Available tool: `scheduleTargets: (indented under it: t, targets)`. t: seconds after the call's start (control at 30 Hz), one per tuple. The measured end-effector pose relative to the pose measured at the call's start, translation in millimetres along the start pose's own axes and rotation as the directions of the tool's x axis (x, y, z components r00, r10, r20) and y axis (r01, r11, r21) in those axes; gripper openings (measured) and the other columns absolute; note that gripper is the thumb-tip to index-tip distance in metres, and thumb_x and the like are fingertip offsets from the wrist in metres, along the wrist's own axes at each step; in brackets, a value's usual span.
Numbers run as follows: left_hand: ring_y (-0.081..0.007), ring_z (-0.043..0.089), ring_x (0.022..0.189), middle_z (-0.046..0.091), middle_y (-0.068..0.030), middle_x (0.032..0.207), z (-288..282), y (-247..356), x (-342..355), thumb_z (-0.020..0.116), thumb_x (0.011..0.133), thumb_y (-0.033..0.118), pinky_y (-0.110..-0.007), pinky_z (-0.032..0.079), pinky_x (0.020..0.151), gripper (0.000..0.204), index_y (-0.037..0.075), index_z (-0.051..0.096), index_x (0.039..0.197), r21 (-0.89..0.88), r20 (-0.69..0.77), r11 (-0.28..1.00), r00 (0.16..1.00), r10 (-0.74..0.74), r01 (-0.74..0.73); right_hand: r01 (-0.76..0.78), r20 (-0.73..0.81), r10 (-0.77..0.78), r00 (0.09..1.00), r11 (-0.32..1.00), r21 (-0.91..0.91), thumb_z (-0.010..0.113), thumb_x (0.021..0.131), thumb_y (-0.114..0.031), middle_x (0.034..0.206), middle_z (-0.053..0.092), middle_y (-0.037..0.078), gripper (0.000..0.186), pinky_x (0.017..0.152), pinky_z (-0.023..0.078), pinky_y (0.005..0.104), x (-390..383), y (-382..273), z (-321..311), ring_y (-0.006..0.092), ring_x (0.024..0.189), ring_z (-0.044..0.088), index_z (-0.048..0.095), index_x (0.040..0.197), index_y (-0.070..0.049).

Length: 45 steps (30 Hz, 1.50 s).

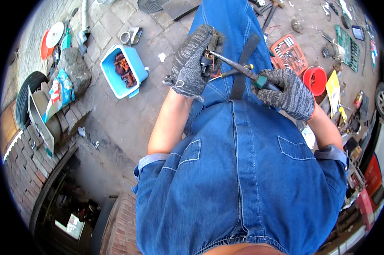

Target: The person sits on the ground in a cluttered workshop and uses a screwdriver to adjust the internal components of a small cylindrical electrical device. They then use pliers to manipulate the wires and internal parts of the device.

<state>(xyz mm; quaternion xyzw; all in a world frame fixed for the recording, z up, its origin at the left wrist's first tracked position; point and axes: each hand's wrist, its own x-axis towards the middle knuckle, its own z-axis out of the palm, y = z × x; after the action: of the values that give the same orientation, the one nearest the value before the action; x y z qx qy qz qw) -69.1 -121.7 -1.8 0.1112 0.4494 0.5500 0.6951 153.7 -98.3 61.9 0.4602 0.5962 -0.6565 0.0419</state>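
- Grey knitted glove on our right hand [287,91], fingers wrapped around green-handled long-nose pliers [243,70].
- Plier tips touch a small dark wired electrical part [208,57], clutched in our gloved left hand [192,63] above our lap.
- Farther left, a blue plastic tub [123,72] sits on the paving.

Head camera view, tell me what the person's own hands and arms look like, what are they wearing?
Both hands wear knitted work gloves in speckled grey and black: the left hand and the right hand. The left glove's cuff has a small metal ring. The right glove shows an orange edge at the wrist. Forearms are bare; blue denim sleeves are rolled up near the elbows.
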Motion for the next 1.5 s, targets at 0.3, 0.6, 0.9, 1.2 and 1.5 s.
scheduleTargets:
  t: [0.3,0.6,0.9,1.2,1.5]
  targets:
    - [-0.0094,0.043,0.040,0.058,-0.0066,0.066,-14.3,5.0,-34.1,0.050,0.090,0.035,-0.021,0.031,0.033,0.036,0.000,0.057,0.097,-0.040,-0.195,0.989,0.970,-0.145,0.139,0.332,-0.139,-0.362,0.922,0.922,-0.199,0.072,0.070,-0.021,0.073,0.057,0.016,0.027,0.059,0.046,0.0360,24.8,27.3,47.5,0.0300,0.067,0.059,0.060,0.080,0.002]
    - [-0.0102,0.045,0.039,0.058,-0.0057,0.072,-15.4,3.0,-36.0,0.051,0.090,0.037,-0.020,0.032,0.031,0.033,0.005,0.056,0.096,-0.296,-0.047,0.940,0.980,-0.193,0.171,0.357,-0.122,-0.387,0.914,0.910,-0.212,0.070,0.070,-0.016,0.089,0.061,0.012,0.023,0.073,0.047,0.0345,26.7,35.1,52.9,0.0273,0.082,0.061,0.062,0.089,-0.004]
    - [-0.0069,0.041,0.039,0.054,-0.0007,0.065,-63.1,-2.0,-34.9,0.052,0.090,0.033,-0.019,0.030,0.033,0.026,0.007,0.056,0.091,0.085,-0.288,0.977,0.944,-0.162,0.194,0.218,-0.110,-0.206,0.972,0.970,0.106,0.066,0.077,-0.021,0.080,0.060,0.007,0.020,0.064,0.045,0.0284,11.1,19.4,46.9,0.0158,0.070,0.058,0.062,0.086,-0.003]
    - [-0.0081,0.039,0.044,0.046,-0.0006,0.066,-94.8,21.5,-48.6,0.053,0.088,0.038,-0.019,0.027,0.034,0.033,0.006,0.051,0.091,-0.149,-0.126,0.987,0.989,-0.075,0.056,0.181,-0.288,-0.179,0.941,0.983,-0.022,0.064,0.076,-0.011,0.076,0.059,0.002,0.017,0.065,0.045,0.0263,17.5,29.2,18.7,0.0107,0.070,0.055,0.062,0.092,-0.004]
    - [-0.0103,0.055,0.059,0.059,-0.0091,0.085,-48.9,11.9,-33.5,0.065,0.079,0.013,-0.020,0.042,0.044,0.023,0.004,0.054,0.095,0.014,-0.009,1.000,1.000,0.015,-0.015,0.347,-0.187,-0.410,0.893,0.890,-0.296,0.068,0.069,-0.014,0.088,0.060,0.011,0.023,0.076,0.046,0.0337,20.0,41.4,16.9,0.0250,0.083,0.059,0.061,0.088,-0.003]
